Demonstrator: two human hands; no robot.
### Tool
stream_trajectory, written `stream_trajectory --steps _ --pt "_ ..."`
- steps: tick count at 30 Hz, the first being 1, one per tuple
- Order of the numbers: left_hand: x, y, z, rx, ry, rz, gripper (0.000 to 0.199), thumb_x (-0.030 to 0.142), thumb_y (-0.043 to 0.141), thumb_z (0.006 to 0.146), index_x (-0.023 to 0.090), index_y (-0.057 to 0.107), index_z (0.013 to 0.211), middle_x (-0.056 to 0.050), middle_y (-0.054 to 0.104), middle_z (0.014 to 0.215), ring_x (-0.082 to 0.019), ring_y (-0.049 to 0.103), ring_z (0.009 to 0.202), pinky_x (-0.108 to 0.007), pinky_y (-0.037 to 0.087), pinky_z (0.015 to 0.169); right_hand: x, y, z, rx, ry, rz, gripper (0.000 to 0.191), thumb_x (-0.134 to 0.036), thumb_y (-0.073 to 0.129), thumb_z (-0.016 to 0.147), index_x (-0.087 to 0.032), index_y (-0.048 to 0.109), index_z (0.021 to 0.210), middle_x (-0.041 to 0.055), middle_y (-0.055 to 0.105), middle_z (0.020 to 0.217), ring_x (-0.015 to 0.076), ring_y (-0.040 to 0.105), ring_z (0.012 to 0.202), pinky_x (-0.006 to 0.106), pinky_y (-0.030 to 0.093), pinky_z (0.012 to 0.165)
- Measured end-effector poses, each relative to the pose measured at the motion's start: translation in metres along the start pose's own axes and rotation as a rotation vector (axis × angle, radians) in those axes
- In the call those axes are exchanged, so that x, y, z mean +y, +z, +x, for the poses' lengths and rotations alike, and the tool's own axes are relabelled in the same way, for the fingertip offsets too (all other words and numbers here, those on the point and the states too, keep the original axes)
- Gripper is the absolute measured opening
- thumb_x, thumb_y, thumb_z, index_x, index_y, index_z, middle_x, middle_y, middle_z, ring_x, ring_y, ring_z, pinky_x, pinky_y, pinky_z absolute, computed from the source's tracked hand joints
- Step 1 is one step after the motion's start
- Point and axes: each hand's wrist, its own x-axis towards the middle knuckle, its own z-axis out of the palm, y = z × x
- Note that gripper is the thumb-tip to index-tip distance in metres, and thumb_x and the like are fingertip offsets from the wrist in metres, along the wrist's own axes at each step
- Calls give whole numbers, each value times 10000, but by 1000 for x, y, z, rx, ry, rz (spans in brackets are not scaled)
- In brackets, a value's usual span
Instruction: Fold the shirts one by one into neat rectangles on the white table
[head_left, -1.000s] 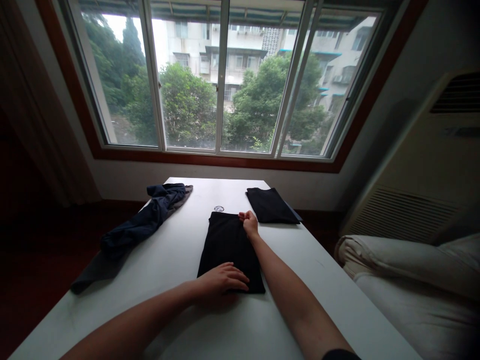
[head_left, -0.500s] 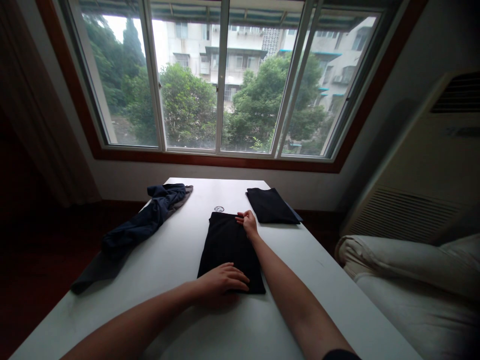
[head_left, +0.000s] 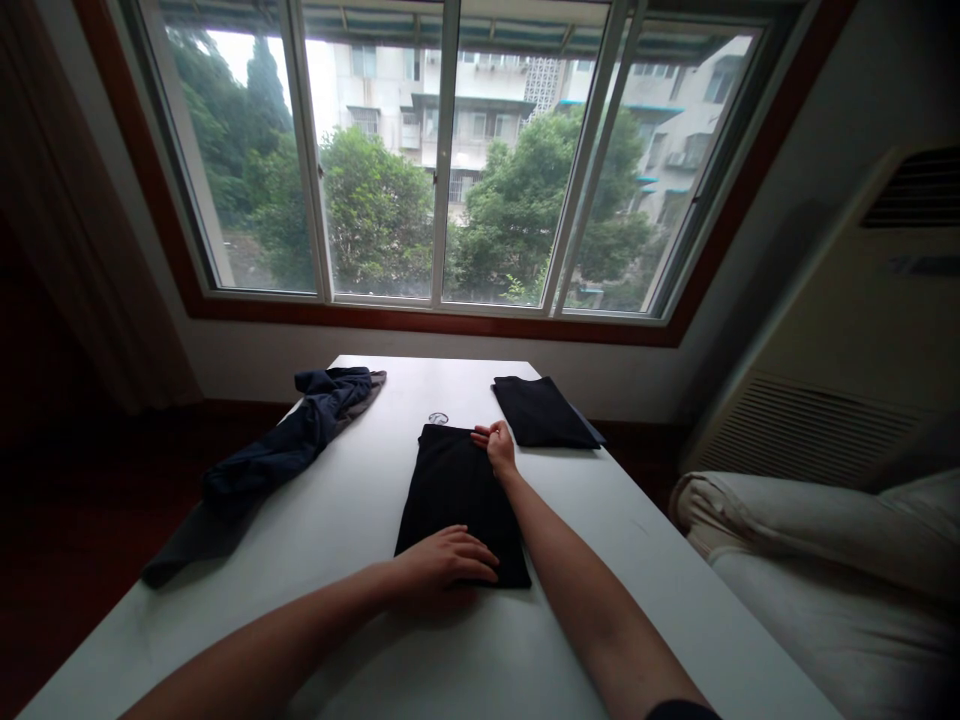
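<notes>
A long, narrow folded black garment [head_left: 455, 490] lies lengthwise on the white table [head_left: 360, 500]. My left hand [head_left: 442, 562] lies flat on its near end, fingers spread, pressing it down. My right hand [head_left: 495, 445] reaches to its far right corner, fingers curled on the cloth's edge. A small round object [head_left: 438, 417] sits just beyond the garment's far end.
A second folded black garment [head_left: 541, 411] rests at the table's far right. A crumpled pile of dark blue and grey clothes [head_left: 277, 455] trails along the left edge. A white sofa [head_left: 825, 570] stands to the right, an air conditioner unit [head_left: 862, 330] behind it, windows ahead.
My right hand's fingers have shifted slightly left along the garment's far edge. My left hand has stayed in place.
</notes>
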Motion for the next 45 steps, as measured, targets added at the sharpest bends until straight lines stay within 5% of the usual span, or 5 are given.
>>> stream_trajectory --steps 11,19,33,45 --pt "1 1 -1 22 2 4 415 337 590 990 310 633 1402 -63 620 1491 -275 535 1416 -519 253 1263 -7 1 -4 54 -2 -36 180 -302 484 833 -279 431 1004 22 760 969 201 767 744 336 632 707" --pt "-2 2 -1 4 8 3 425 352 589 990 311 625 1412 -66 611 1503 -282 527 1423 -524 252 1263 2 0 2 79 -37 -58 153 -276 491 862 -269 431 1002 66 695 1193 189 771 848 340 638 716" --pt "-1 2 -1 3 -9 3 442 332 587 979 330 619 1420 -60 609 1504 -291 519 1429 -533 244 1265 5 -1 3 19 -36 -100 137 -248 497 756 -266 403 854 12 739 960 185 762 807 330 624 729" --pt "-1 3 -1 26 13 49 393 327 583 986 307 650 1373 -61 639 1469 -274 563 1384 -501 281 1255 -2 -2 -1 45 -58 -81 198 -232 437 698 -273 386 886 -7 753 994 176 751 806 334 601 783"
